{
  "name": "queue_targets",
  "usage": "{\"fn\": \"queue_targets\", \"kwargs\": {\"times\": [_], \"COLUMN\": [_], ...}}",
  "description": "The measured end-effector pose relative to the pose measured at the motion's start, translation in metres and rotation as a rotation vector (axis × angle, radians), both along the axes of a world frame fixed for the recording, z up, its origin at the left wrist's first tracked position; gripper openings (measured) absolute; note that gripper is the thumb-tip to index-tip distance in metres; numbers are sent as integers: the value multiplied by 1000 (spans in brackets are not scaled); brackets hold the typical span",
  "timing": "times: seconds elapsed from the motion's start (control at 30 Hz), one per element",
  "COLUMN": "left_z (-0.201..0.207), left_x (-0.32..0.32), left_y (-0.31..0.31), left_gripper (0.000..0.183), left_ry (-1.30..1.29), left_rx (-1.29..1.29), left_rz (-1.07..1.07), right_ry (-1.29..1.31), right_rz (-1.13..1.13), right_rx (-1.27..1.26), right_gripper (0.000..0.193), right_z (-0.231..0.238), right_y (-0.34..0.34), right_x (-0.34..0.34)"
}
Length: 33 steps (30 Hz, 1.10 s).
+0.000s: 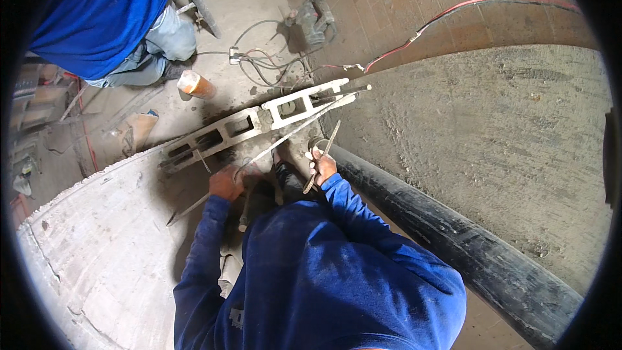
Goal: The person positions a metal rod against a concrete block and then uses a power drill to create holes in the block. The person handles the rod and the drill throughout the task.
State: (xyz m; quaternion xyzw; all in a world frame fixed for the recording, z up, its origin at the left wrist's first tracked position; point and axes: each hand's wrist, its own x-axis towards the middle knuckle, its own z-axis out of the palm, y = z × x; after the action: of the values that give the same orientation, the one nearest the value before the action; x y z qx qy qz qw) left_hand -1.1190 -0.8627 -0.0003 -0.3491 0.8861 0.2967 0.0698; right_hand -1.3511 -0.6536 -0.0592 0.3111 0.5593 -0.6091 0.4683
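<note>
My left hand (pixel 225 183) is closed around a long pale rod (pixel 291 133). The rod runs from low on the left, through the hand, up to the right end of the hollow concrete blocks (pixel 264 118). My right hand (pixel 323 167) grips a thin, narrow, dirt-stained tool (pixel 331 139), held nearly upright; its exact kind is unclear. The blocks lie end to end just beyond my hands, with their open cells showing. A short rod (pixel 203 161) sticks out from the left block, close to my left hand.
A thick black pipe (pixel 447 240) slants along my right, against a rough grey concrete wall (pixel 479 129). On the left stands a pale plastered wall (pixel 110 246). Beyond the blocks are an orange-and-white cylinder (pixel 196 85), tangled cables (pixel 249 58) and a kneeling person in blue (pixel 107 19).
</note>
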Motion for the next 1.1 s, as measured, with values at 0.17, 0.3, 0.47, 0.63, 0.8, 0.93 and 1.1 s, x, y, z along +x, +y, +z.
{"fn": "queue_targets", "kwargs": {"times": [0.17,0.3,0.47,0.63,0.8,0.93,1.1], "left_z": [17,29,21,-17,-39,-50,-68], "left_x": [-3,-7,-21,-27,-30,-41,-48], "left_y": [1,-2,-14,-29,-39,-35,-35], "left_gripper": [27,30,33,36,29,20,11], "left_ry": [55,22,-76,58,-12,57,162], "left_rx": [-53,-18,-76,-110,-185,-284,-454], "left_rz": [7,-11,-60,-47,-77,80,116], "right_ry": [-30,-44,-44,-83,-56,-57,-56], "right_rz": [32,55,79,163,253,273,268], "right_rx": [49,84,45,-47,-82,-58,-38], "right_gripper": [23,31,26,12,23,28,30], "right_z": [-3,-5,-6,-8,-12,-11,-6], "right_y": [7,10,14,20,22,21,19], "right_x": [0,0,1,-6,-9,-10,-9]}}
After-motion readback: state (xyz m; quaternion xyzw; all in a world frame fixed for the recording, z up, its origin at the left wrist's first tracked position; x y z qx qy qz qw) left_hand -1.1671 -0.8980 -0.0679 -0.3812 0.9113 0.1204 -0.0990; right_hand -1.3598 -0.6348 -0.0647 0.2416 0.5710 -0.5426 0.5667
